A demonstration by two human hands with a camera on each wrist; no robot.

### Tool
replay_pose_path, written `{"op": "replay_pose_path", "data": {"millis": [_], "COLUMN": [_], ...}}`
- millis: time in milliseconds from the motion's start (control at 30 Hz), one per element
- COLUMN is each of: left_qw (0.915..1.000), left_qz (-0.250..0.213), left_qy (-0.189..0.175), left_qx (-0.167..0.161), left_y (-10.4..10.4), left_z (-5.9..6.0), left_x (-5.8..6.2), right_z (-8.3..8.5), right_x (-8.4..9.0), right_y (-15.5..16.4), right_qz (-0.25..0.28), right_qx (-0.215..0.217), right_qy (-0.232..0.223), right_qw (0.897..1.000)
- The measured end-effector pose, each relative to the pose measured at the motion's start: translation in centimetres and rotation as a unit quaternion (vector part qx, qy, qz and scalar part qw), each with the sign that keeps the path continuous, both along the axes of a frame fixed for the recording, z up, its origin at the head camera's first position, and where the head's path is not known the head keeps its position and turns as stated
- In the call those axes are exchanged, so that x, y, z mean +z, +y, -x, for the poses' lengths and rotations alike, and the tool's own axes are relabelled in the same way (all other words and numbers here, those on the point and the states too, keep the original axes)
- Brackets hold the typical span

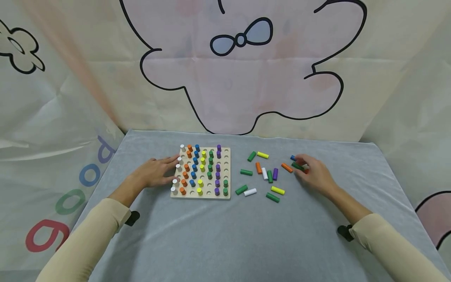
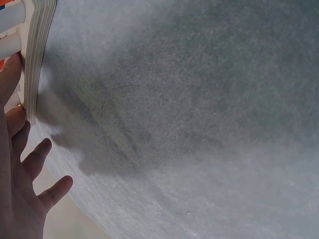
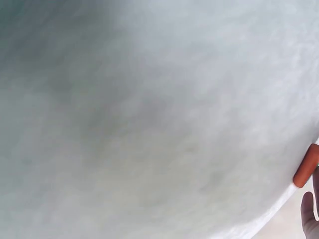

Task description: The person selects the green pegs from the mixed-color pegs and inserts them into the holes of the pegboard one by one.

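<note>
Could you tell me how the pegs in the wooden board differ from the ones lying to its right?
The pegs in the wooden board stand upright in holes, sorted in columns by colour; the loose pegs lie on their sides, colours mixed, scattered on the grey cloth. Both are short cylinders in like colours.

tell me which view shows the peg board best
The head view: the whole peg board shows from above, with its rows of coloured pegs and the left hand against its left edge. The left wrist view catches only the board's side edge and two white peg ends. The right wrist view shows none of it.
</note>
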State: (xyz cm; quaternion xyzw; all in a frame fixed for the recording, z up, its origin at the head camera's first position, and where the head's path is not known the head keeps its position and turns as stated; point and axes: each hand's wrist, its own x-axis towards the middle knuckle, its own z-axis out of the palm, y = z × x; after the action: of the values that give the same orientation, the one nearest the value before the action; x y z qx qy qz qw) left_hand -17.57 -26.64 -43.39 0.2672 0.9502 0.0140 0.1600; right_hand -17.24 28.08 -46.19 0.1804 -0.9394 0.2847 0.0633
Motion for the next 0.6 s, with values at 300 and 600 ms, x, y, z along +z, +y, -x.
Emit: {"op": "replay_pose_path", "data": {"millis": [300,600], "left_qw": [0.9999,0.9999], "left_qz": [-0.009,-0.01], "left_qy": [-0.007,-0.003], "left_qx": [0.003,0.003], "left_y": [-0.1,-0.1], "left_z": [-0.1,-0.1], "left_x": [-0.1,-0.2], "right_z": [0.0,0.1], "right_x": [-0.4,-0.2], "right_y": [1.2,1.0], "right_qz": [-0.016,-0.024], "right_qx": [-0.019,-0.03], "right_qy": [-0.002,-0.025], "right_qw": [1.0,0.999]}}
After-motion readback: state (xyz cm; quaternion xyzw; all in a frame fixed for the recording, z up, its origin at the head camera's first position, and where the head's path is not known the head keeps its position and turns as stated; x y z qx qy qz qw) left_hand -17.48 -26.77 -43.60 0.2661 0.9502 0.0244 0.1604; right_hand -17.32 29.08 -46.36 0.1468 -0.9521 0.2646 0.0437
